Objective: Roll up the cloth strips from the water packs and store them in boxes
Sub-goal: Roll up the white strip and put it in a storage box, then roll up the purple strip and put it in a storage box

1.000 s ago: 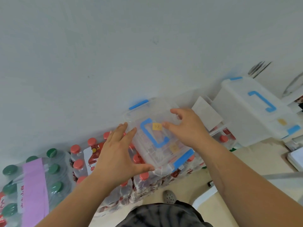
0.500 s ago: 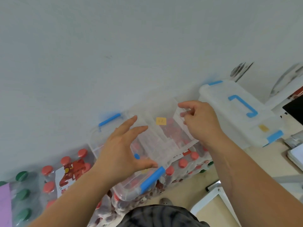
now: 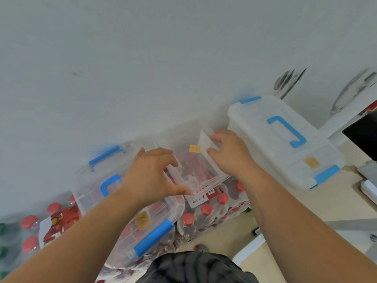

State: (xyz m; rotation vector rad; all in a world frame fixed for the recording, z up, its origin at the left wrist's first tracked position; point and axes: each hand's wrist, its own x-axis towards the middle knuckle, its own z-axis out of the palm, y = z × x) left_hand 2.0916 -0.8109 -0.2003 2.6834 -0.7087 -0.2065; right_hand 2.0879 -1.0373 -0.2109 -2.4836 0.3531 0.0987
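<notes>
Here, above the water packs [image 3: 206, 210], a clear open box [image 3: 195, 168] spans from the left hand [image 3: 151, 172], gripping its near corner, to the right hand [image 3: 228, 154], gripping its far rim.

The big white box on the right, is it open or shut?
Shut. The white box has its lid flat on top, blue handle lying down, blue clips at both ends.

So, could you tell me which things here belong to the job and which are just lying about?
Job: open clear box, gripped by left hand and right hand; clear lid; red-capped water packs; white box.
Lying about: black screen; grey shoe.
</notes>
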